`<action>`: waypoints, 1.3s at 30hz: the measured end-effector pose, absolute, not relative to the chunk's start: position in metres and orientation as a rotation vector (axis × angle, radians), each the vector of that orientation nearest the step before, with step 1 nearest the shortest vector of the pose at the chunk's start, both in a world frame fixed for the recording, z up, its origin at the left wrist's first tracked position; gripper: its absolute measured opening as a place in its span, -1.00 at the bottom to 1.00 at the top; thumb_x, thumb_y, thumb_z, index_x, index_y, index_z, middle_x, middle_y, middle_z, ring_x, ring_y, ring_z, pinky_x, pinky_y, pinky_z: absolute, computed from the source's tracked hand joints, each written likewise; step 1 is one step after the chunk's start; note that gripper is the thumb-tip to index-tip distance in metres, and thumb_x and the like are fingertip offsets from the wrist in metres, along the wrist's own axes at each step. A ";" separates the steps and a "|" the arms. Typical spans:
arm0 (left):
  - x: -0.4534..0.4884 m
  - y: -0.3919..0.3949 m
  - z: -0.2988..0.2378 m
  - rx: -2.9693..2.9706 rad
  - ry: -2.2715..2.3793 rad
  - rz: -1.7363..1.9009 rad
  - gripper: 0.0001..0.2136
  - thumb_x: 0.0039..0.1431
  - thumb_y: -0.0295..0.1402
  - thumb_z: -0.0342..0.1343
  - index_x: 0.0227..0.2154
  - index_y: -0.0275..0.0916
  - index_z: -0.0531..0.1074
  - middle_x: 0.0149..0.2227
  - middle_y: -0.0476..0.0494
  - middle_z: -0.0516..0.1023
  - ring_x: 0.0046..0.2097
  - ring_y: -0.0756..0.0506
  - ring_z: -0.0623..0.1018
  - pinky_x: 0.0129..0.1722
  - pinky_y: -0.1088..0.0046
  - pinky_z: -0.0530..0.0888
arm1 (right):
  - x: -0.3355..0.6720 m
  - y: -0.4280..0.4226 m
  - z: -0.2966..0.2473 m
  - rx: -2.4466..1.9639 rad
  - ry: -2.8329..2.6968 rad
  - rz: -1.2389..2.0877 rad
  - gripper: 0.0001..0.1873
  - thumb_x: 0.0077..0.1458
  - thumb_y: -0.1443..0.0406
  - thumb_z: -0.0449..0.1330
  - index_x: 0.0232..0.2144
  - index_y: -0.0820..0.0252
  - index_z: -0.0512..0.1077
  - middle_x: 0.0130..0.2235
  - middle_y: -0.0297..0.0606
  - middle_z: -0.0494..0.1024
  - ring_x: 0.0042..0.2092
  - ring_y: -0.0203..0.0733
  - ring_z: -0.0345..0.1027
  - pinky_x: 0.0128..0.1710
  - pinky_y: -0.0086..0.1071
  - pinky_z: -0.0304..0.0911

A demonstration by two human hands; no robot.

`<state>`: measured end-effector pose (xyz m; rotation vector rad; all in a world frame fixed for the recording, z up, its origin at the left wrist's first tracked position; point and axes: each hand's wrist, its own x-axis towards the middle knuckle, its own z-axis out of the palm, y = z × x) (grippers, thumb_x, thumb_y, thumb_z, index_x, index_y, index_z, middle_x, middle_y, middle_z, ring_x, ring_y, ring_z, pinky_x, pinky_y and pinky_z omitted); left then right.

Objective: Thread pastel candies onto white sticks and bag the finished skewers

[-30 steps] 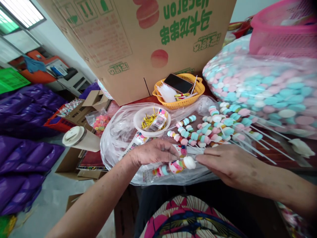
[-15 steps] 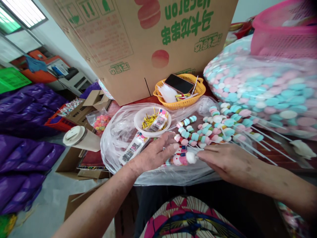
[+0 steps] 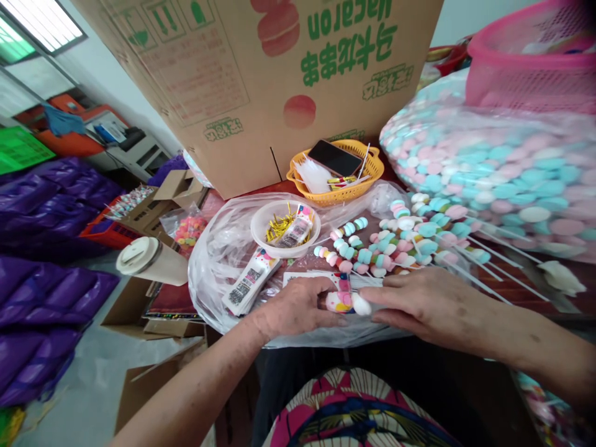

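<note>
My left hand (image 3: 300, 304) is closed around a marshmallow skewer (image 3: 339, 302) in a printed clear bag, its white end piece showing. My right hand (image 3: 419, 295) pinches at that white end; its fingertips partly hide what they grip there. Under and behind the fingers lies a flat printed bag (image 3: 298, 279) on the clear plastic sheet. Just beyond my hands, several marshmallow skewers (image 3: 386, 248) in pink, blue and white lie in a pile, sticks toward the right. A stack of printed bags (image 3: 251, 282) lies left of my left hand.
A white bowl (image 3: 261, 239) holds gold twist ties and a label. Behind it stands a yellow basket (image 3: 326, 197) with a phone, before a big carton (image 3: 261, 93). A large bag of marshmallows (image 3: 526, 180) is at right under a pink basket (image 3: 526, 81). A lidded cup (image 3: 158, 264) stands left.
My left hand has shifted down and curled around the skewer, uncovering the pile's left end and the flat bag. My right hand has moved slightly left over the skewer's white end.
</note>
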<state>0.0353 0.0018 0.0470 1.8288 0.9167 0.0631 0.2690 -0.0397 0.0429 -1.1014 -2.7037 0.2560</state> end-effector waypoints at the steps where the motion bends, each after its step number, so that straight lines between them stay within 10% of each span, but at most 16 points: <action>1: 0.036 0.001 0.047 1.845 0.905 0.065 -0.74 -0.02 -0.25 0.24 -0.28 -0.27 0.43 -0.44 0.05 0.38 -0.41 0.03 0.31 -0.39 0.53 0.27 | 0.269 -0.039 0.044 -1.113 -2.700 0.262 -0.75 0.25 0.21 -0.02 -0.22 0.12 0.45 -0.43 -0.32 0.51 -0.45 -0.26 0.34 -0.48 -0.39 -0.04; 17: 0.049 0.005 0.043 1.519 0.708 0.100 -0.59 -0.08 -0.28 0.27 -0.13 -0.26 0.36 -0.32 -0.02 0.43 -0.28 -0.04 0.40 -0.25 0.44 0.37 | 0.263 -0.019 0.046 -0.867 -2.664 -0.161 -0.75 0.18 0.39 -0.01 -0.38 0.21 0.47 -0.49 -0.29 0.41 -0.47 -0.27 0.18 -0.46 -0.35 -0.06; 25: 0.056 -0.007 0.050 2.227 1.225 -0.013 -0.33 -0.01 -0.33 0.19 0.18 -0.21 0.08 0.02 -0.33 0.42 0.00 -0.30 0.44 -0.02 0.10 0.36 | 0.266 -0.016 0.052 -1.157 -2.688 0.164 -0.74 0.17 0.33 0.02 -0.52 0.17 0.41 -0.52 -0.37 0.46 -0.50 -0.32 0.24 -0.48 -0.42 -0.09; 39: 0.042 -0.001 0.049 1.989 0.827 0.099 -0.79 -0.08 -0.48 0.11 -0.30 -0.25 0.39 -0.43 0.06 0.40 -0.40 0.02 0.34 -0.35 0.52 0.31 | 0.259 -0.023 0.051 -1.077 -2.621 0.014 -0.66 0.26 0.23 -0.02 -0.48 0.20 0.42 -0.51 -0.32 0.44 -0.47 -0.29 0.27 -0.47 -0.38 -0.06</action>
